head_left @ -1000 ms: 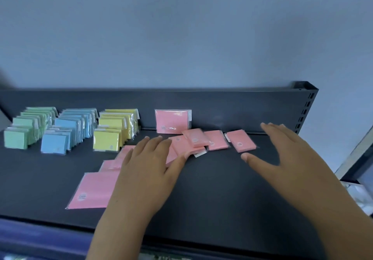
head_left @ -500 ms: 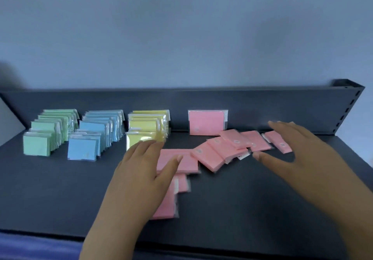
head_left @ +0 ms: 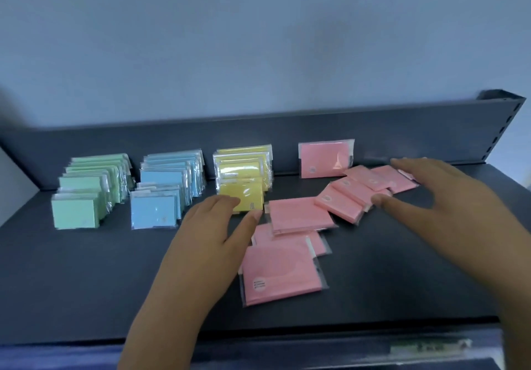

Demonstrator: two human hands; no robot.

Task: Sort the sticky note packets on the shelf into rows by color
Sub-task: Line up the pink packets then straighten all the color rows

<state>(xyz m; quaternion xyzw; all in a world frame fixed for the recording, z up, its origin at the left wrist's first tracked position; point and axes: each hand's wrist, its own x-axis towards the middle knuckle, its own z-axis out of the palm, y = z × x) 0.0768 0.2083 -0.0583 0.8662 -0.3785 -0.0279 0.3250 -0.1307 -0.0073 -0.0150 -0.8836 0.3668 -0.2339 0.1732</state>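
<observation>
Dark shelf (head_left: pixel 86 283) w/ a raised back lip (head_left: pixel 402 140), pale wall (head_left: pixel 258 39) behind; three tidy rows run near-to-far on the left: green packets (head_left: pixel 77 214) far left, blue packets (head_left: pixel 153 211) next, yellow packets (head_left: pixel 244 194) right of those, all upright & overlapped; one pink packet (head_left: pixel 324 160) stands against the back lip, right of the yellow row; loose pink packets (head_left: pixel 281 275) lie flat in a messy trail, from a big one near the front at centre, thru a couple of overlapping ones, then fanning right & far toward the back lip.

Left hand (head_left: pixel 212 234) reaches in from the near edge, palm down, fingers straight & together, thumb angled right; fingertips in front of the front yellow packet, thumb tip just beside the middle pink ones; holds nothing. Right hand (head_left: pixel 439 197) is palm down over the far-right end of the pink trail, fingers spread, thumb out left, gripping nothing; can't tell if it touches the packets under it.
</observation>
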